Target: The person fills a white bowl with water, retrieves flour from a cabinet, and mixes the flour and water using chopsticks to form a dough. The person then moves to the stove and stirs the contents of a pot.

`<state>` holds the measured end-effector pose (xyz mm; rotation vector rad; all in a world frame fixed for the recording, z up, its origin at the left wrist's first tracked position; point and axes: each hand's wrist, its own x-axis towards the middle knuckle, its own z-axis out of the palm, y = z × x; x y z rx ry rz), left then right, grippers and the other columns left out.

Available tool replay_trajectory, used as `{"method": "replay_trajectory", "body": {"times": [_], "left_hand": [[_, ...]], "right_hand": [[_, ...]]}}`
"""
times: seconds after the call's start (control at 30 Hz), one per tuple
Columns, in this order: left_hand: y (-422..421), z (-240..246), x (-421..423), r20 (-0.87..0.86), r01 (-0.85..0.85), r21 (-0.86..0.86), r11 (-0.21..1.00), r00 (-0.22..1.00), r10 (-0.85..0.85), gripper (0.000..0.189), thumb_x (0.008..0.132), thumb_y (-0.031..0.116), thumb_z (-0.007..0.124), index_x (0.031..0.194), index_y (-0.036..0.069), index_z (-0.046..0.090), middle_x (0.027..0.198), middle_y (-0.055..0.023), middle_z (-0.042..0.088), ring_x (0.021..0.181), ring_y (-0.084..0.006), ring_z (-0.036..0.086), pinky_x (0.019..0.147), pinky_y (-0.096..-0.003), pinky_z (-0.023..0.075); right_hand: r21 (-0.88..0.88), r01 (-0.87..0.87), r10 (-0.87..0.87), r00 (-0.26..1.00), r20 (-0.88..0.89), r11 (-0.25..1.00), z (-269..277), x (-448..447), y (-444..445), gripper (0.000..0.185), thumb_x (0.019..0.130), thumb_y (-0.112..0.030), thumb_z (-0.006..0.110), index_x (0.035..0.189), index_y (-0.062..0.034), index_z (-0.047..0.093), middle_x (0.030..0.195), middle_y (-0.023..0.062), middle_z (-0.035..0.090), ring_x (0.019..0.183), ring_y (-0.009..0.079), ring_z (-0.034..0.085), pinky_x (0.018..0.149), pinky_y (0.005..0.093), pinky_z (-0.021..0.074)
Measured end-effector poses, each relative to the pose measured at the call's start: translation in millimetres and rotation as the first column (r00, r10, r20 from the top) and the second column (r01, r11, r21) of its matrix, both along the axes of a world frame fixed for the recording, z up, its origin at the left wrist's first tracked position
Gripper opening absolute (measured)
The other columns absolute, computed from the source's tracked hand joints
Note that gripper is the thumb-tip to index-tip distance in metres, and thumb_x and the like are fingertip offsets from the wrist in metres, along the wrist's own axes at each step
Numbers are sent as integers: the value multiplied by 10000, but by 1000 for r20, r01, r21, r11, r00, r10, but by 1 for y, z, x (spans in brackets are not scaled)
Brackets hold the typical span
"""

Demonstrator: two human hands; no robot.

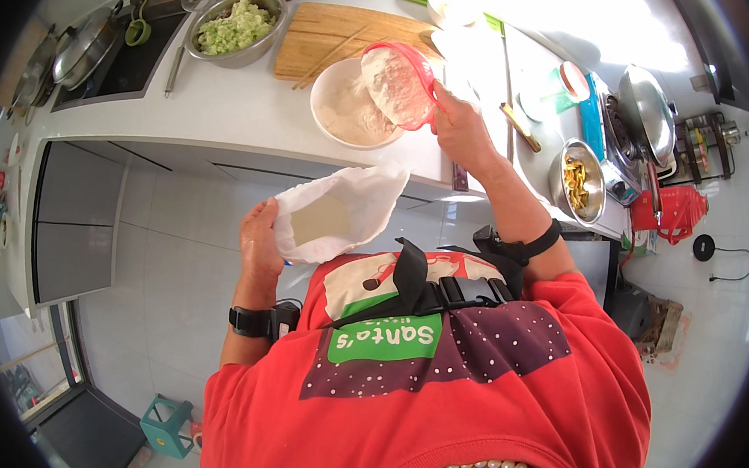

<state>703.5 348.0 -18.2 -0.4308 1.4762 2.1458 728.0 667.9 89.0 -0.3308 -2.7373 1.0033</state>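
My right hand grips a red plastic bowl by its rim and holds it tilted over a white bowl at the counter's front edge. White flour fills the red bowl. More flour lies inside the white bowl, partly hidden by the red one. In my left hand is the side of an open white flour bag, held in front of my body below the counter edge. Pale powder shows inside the bag.
Behind the white bowl lies a wooden cutting board with chopsticks. A steel bowl of chopped greens stands to its left. At right are a knife, a steel bowl of yellowish strips and a wok on a portable stove.
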Motion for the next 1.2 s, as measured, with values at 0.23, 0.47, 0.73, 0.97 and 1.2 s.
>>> {"method": "replay_trajectory", "body": {"times": [0.23, 0.47, 0.73, 0.97, 1.2], "left_hand": [[-1, 6, -1, 16, 3, -11, 1000, 1000, -2, 231, 943, 213, 536, 950, -10, 595, 868, -73, 634, 740, -163, 613, 680, -296, 502], [-1, 6, 1, 39, 14, -20, 1000, 999, -13, 231, 934, 209, 546, 960, -17, 587, 870, -75, 620, 743, -164, 593, 666, -306, 490], [0, 3, 2, 55, 43, -1, 999, 998, -43, 239, 935, 212, 548, 980, -19, 590, 897, -86, 635, 773, -172, 623, 698, -299, 509], [0, 6, 2, 57, 54, 1, 999, 997, -54, 226, 936, 205, 547, 979, -12, 591, 899, -76, 634, 775, -164, 618, 705, -295, 504], [1, 4, 1, 25, 42, 6, 999, 999, -43, 214, 929, 200, 552, 950, -10, 589, 867, -64, 619, 757, -148, 591, 684, -297, 489]], "right_hand": [[126, -41, 52, 995, -83, 991, -1, -5, -5, 445, 887, -32, 406, 1326, 12, 464, 651, 150, 531, 580, 208, 536, 600, 320, 466], [312, -104, 139, 986, -95, 944, -6, -4, -6, 517, 814, 32, 477, 1327, 57, 424, 794, 234, 606, 699, 364, 615, 636, 404, 487], [497, -155, 185, 983, -12, 854, -12, -7, -8, 623, 770, 60, 498, 1371, 65, 337, 913, 252, 615, 748, 401, 616, 650, 452, 502], [669, -193, 278, 960, -22, 718, -9, -5, -9, 666, 705, 50, 548, 1339, 111, 350, 741, 181, 551, 574, 306, 589, 510, 397, 468], [754, -185, 331, 943, -45, 630, -14, -1, -7, 766, 664, 61, 574, 1380, 101, 305, 777, 149, 531, 562, 270, 573, 482, 377, 461]]}}
